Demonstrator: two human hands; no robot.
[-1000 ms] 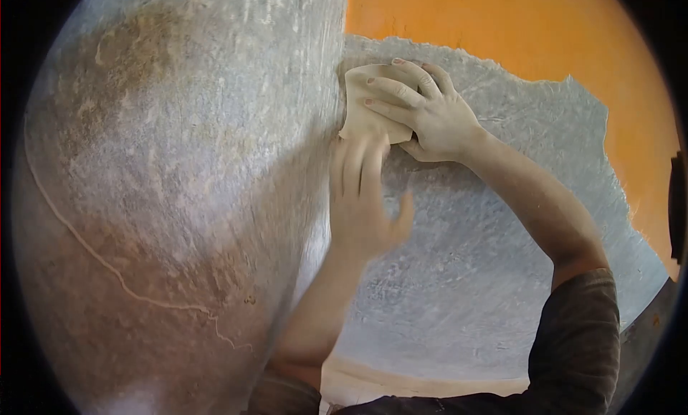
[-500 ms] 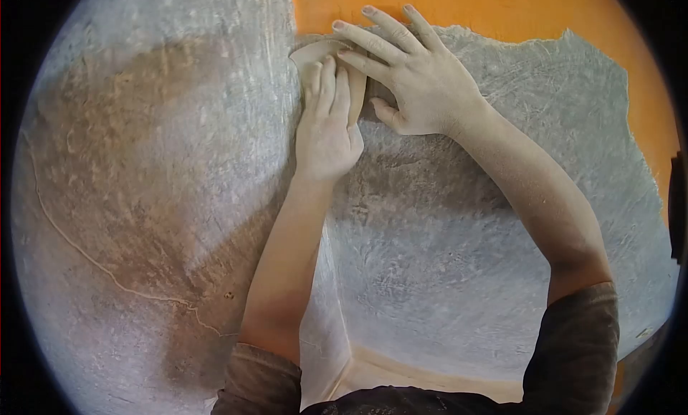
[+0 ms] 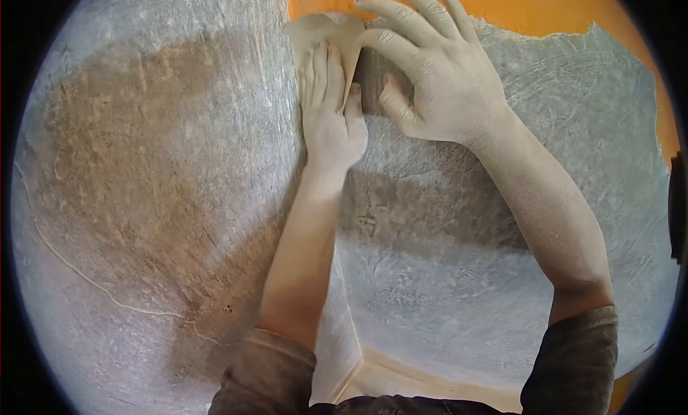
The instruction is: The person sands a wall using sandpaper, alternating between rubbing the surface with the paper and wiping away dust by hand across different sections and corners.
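Note:
In the corner between two grey plastered walls, a pale beige sheet of sandpaper (image 3: 328, 29) lies up against the surface, its top edge curling. My left hand (image 3: 334, 121) rests flat on the sheet with straight fingers pressing it, the thumb along its right edge. Just right of it, my right hand (image 3: 455, 85) is raised with fingers spread and bent, its index fingertip at the sheet's upper right edge. Both hands are coated in pale dust.
The left wall (image 3: 129, 171) bears brownish patches and a long thin crack. Grey plaster on the right wall (image 3: 573, 142) ends in a ragged edge against orange paint (image 3: 516, 10). Below, the corner runs down to a pale ledge (image 3: 430, 386).
My right hand has shifted up and right, off most of the sheet, exposing more of its upper part. My left hand stays on the sheet, its fingers straighter. The view has shifted slightly.

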